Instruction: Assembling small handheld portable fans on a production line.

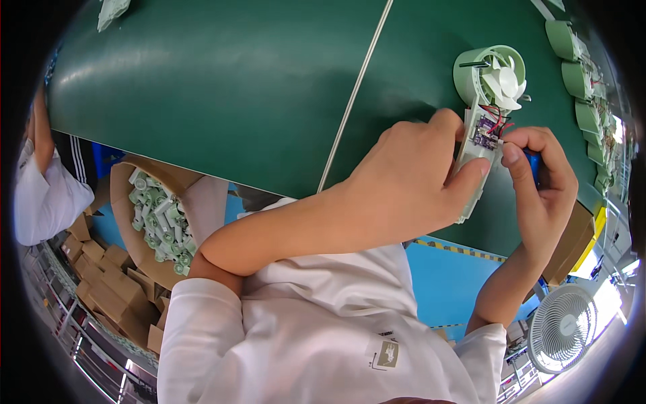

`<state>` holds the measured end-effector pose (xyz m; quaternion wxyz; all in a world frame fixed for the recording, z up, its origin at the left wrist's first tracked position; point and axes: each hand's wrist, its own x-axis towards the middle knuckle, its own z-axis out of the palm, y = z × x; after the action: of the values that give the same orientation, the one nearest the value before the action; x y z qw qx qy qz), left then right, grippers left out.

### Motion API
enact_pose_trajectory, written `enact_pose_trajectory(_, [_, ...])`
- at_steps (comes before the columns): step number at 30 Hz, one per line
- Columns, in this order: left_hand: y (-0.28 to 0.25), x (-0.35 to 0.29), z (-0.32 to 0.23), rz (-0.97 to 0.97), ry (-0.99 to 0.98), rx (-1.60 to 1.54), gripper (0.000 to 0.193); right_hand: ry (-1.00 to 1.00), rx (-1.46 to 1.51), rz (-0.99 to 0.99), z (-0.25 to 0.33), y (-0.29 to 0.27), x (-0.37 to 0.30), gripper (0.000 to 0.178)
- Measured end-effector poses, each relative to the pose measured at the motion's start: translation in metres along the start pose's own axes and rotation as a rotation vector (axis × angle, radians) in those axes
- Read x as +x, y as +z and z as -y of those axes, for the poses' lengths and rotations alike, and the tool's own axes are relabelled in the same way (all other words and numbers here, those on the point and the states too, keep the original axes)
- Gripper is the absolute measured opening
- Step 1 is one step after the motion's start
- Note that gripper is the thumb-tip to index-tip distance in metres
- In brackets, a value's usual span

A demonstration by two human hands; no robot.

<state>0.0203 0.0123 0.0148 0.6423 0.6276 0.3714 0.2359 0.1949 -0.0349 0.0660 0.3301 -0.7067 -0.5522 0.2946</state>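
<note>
My left hand (417, 168) is closed around the pale green handle of an opened handheld fan (469, 196), its thumb lying across the handle. The fan's round head holds white blades (505, 81) and points away from me. In the handle sits a small purple circuit board (484, 132) with red and black wires. My right hand (546, 182) is closed beside it, thumb and forefinger pinched at the board's edge. What the fingertips hold is too small to make out. A blue battery (532, 165) shows partly between the curled fingers of that hand.
More opened green fan housings (577, 79) line the table's right edge. A pale strip (356, 94) crosses the green tabletop (222, 87). At the left below stand a carton of fan parts (121, 195) and cardboard boxes (118, 289), with another person's arm (42, 131) beyond. A white fan (564, 328) stands lower right.
</note>
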Motion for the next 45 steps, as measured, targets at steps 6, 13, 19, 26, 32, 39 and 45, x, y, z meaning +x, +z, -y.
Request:
enact_pose_trajectory(6, [0.003, 0.004, 0.0, 0.022, 0.002, 0.052, 0.024, -0.094, -0.187, 0.027, 0.005, -0.008, -0.001, 0.006])
enact_pose_trajectory(13, [0.002, 0.004, 0.006, -0.03, 0.057, 0.062, 0.026, -0.194, -0.284, 0.014, 0.005, 0.003, 0.001, 0.006])
enact_pose_trajectory(19, [0.001, 0.005, 0.005, -0.022, 0.084, 0.034, 0.027, -0.283, -0.407, -0.015, 0.009, 0.005, 0.001, 0.007])
enact_pose_trajectory(26, [0.004, 0.002, 0.012, -0.054, 0.137, 0.041, 0.028, -0.393, -0.528, -0.005, 0.011, 0.011, -0.002, 0.008])
enact_pose_trajectory(32, [0.005, 0.005, 0.009, -0.086, 0.203, 0.051, 0.029, -0.442, -0.632, 0.01, 0.019, 0.009, 0.001, 0.012])
enact_pose_trajectory(39, [0.003, 0.004, 0.01, -0.074, 0.193, 0.024, 0.029, -0.196, -0.521, -0.071, 0.027, 0.015, -0.004, 0.007])
enact_pose_trajectory(45, [0.003, 0.004, 0.012, -0.072, 0.241, 0.036, 0.029, -0.124, -0.464, -0.153, 0.016, 0.02, -0.014, 0.01])
